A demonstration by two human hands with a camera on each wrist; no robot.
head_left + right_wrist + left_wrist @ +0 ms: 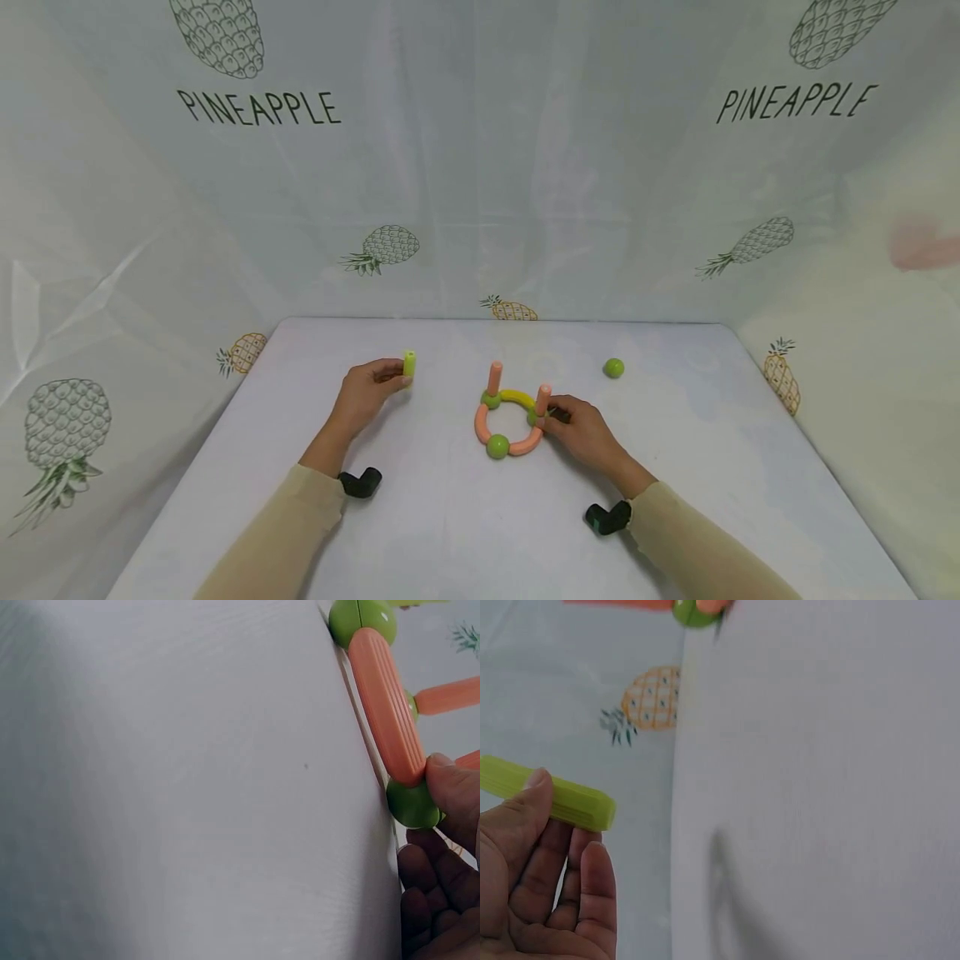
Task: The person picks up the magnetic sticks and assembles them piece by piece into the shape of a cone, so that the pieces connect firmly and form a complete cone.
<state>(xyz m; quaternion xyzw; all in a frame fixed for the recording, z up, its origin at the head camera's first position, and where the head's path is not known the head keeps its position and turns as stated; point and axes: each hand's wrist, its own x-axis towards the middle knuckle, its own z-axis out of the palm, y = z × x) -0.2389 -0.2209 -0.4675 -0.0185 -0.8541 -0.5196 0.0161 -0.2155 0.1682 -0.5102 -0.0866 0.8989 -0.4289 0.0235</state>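
Note:
My left hand (366, 392) holds a short yellow-green rod (409, 368) upright above the table; the left wrist view shows the thumb pressing this ribbed rod (577, 802) against the fingers. Right of it lies a ring of curved rods joined by green balls. Its curved pieces are an orange rod (482, 425) at left, another orange rod (527, 443) at lower right and a yellow rod (517, 397) at the back. Straight orange rods (495, 378) stand up from two balls. My right hand (585, 432) pinches the ring's right-hand green ball (412, 804), partly hidden by the thumb.
A loose green ball (614, 367) lies at the back right of the white table (465, 525). Pineapple-printed sheeting (480, 167) hangs behind and along both sides. Black wrist devices (362, 482) sit at both sleeve cuffs.

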